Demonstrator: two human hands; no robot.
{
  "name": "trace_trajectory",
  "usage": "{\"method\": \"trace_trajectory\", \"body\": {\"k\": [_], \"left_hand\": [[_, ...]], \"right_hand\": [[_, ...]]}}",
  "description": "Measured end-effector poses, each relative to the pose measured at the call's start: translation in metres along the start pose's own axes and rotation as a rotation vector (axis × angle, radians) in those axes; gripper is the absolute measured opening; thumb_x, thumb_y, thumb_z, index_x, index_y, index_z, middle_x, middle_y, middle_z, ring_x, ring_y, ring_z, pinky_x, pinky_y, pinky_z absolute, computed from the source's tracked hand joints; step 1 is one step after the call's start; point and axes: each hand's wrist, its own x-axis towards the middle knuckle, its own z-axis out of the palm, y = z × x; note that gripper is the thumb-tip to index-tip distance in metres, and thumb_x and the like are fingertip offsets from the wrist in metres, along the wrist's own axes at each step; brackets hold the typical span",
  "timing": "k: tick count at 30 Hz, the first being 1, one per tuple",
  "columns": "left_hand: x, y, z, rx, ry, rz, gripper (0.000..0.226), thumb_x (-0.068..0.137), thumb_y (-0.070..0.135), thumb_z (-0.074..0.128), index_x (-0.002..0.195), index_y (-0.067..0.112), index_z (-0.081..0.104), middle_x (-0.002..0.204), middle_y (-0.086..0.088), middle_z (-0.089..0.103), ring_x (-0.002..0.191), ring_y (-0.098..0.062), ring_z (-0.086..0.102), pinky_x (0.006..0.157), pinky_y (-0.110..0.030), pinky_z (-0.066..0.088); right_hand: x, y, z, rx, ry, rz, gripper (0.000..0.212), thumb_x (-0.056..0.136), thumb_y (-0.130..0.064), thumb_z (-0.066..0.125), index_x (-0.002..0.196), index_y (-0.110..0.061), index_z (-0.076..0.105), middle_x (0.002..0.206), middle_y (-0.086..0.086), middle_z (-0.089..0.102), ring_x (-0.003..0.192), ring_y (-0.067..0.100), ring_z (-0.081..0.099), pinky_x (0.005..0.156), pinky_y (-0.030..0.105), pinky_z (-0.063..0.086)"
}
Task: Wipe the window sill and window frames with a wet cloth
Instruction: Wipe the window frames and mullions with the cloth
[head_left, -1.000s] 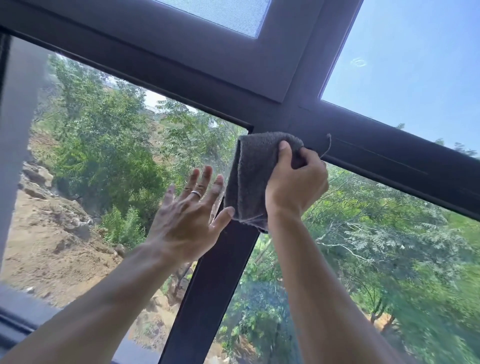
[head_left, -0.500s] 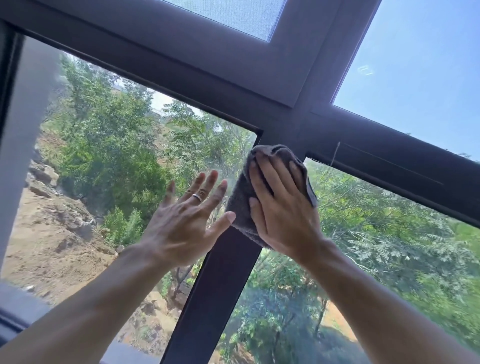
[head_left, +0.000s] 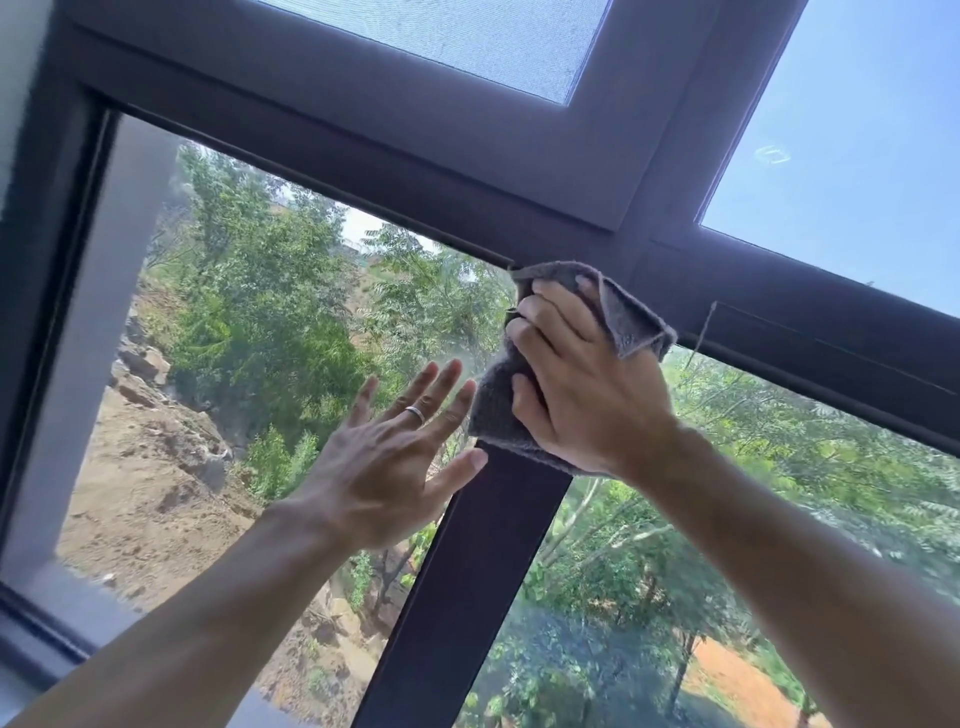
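A dark window frame forms a cross of one upright bar and one horizontal bar. My right hand presses a grey cloth flat against the upright bar just below the crossing, fingers spread over the cloth. My left hand, wearing a ring, rests open and flat on the lower left glass pane beside the upright bar, its thumb touching the bar's edge. It holds nothing. Part of the cloth is hidden under my right palm.
A mesh-screened pane sits at the upper left and a clear pane showing sky at the upper right. Trees and a dirt slope lie outside. The sill edge shows at the lower left.
My right hand turned from gripping the cloth at the crossing to pressing it flat on the upright bar. The view has tilted a little. My left hand stays on the glass.
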Motion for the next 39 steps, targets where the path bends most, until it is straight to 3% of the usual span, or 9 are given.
{"method": "trace_trajectory", "body": {"k": [6, 11, 17, 21, 27, 31, 35, 37, 39], "left_hand": [[-0.013, 0.001, 0.005, 0.048, 0.004, -0.04, 0.086, 0.071, 0.074, -0.027, 0.144, 0.029, -0.031, 0.142, 0.011, -0.051, 0.13, -0.005, -0.048, 0.112, -0.043, -0.027], [-0.036, -0.007, 0.035, 0.001, -0.013, -0.099, 0.087, 0.072, 0.076, -0.027, 0.146, 0.031, -0.028, 0.147, 0.007, -0.048, 0.135, -0.012, -0.044, 0.114, -0.042, -0.026], [-0.046, -0.003, 0.039, 0.013, -0.063, -0.109, 0.081, 0.078, 0.073, -0.014, 0.145, 0.031, -0.031, 0.145, 0.008, -0.049, 0.138, -0.015, -0.041, 0.117, -0.045, -0.02], [-0.06, -0.001, 0.045, 0.035, -0.088, -0.134, 0.075, 0.085, 0.068, -0.004, 0.144, 0.03, -0.03, 0.147, 0.008, -0.047, 0.138, -0.015, -0.041, 0.117, -0.046, -0.02], [-0.082, 0.004, 0.071, 0.015, -0.088, -0.171, 0.077, 0.082, 0.07, -0.008, 0.145, 0.031, -0.027, 0.15, 0.006, -0.042, 0.14, -0.016, -0.037, 0.12, -0.048, -0.013], [-0.092, 0.011, 0.092, -0.046, -0.039, -0.192, 0.083, 0.077, 0.074, -0.017, 0.149, 0.031, -0.023, 0.153, 0.008, -0.039, 0.139, -0.014, -0.038, 0.12, -0.046, -0.013], [-0.106, 0.016, 0.112, -0.068, -0.043, -0.22, 0.08, 0.084, 0.072, -0.006, 0.151, 0.03, -0.02, 0.153, 0.009, -0.038, 0.142, -0.012, -0.034, 0.121, -0.047, -0.008], [-0.112, 0.016, 0.118, -0.065, -0.03, -0.237, 0.085, 0.08, 0.075, -0.011, 0.151, 0.029, -0.02, 0.153, 0.008, -0.038, 0.142, -0.013, -0.034, 0.121, -0.046, -0.01], [-0.118, 0.014, 0.124, -0.073, -0.015, -0.249, 0.092, 0.073, 0.079, -0.02, 0.151, 0.029, -0.019, 0.154, 0.009, -0.035, 0.142, -0.012, -0.032, 0.12, -0.043, -0.012]], "right_hand": [[-0.016, -0.013, 0.01, 0.005, -0.045, -0.186, 0.042, 0.094, -0.042, 0.038, 0.11, -0.012, 0.062, 0.123, 0.011, 0.058, 0.129, 0.032, 0.045, 0.116, 0.051, 0.025], [-0.02, -0.043, 0.019, 0.047, 0.04, 0.037, 0.034, 0.097, -0.035, 0.04, 0.106, -0.01, 0.062, 0.123, 0.013, 0.06, 0.131, 0.033, 0.044, 0.114, 0.047, 0.027], [-0.026, -0.025, 0.018, -0.006, -0.046, -0.203, 0.037, 0.099, -0.037, 0.034, 0.11, -0.014, 0.061, 0.124, 0.01, 0.059, 0.13, 0.032, 0.044, 0.115, 0.052, 0.025], [-0.035, -0.06, 0.023, 0.04, 0.008, 0.007, 0.036, 0.098, -0.034, 0.037, 0.106, -0.009, 0.061, 0.124, 0.014, 0.06, 0.131, 0.033, 0.044, 0.114, 0.046, 0.026], [-0.047, -0.056, 0.029, 0.002, -0.027, -0.251, 0.036, 0.099, -0.038, 0.035, 0.106, -0.015, 0.061, 0.118, 0.01, 0.06, 0.123, 0.032, 0.046, 0.115, 0.05, 0.021], [-0.049, -0.077, 0.032, 0.074, -0.011, -0.013, 0.04, 0.1, -0.037, 0.03, 0.108, -0.009, 0.059, 0.124, 0.015, 0.058, 0.129, 0.034, 0.043, 0.113, 0.054, 0.029], [-0.076, -0.101, 0.048, 0.114, -0.071, -0.221, 0.039, 0.101, -0.036, 0.029, 0.109, -0.011, 0.057, 0.124, 0.013, 0.058, 0.128, 0.034, 0.044, 0.109, 0.054, 0.033], [-0.069, -0.086, 0.044, 0.031, -0.067, -0.306, 0.04, 0.1, -0.038, 0.027, 0.108, -0.014, 0.058, 0.12, 0.01, 0.058, 0.124, 0.033, 0.045, 0.111, 0.054, 0.028], [-0.057, -0.074, 0.04, -0.019, -0.03, -0.262, 0.04, 0.099, -0.039, 0.027, 0.106, -0.015, 0.059, 0.117, 0.009, 0.058, 0.122, 0.033, 0.046, 0.112, 0.054, 0.026]]}}
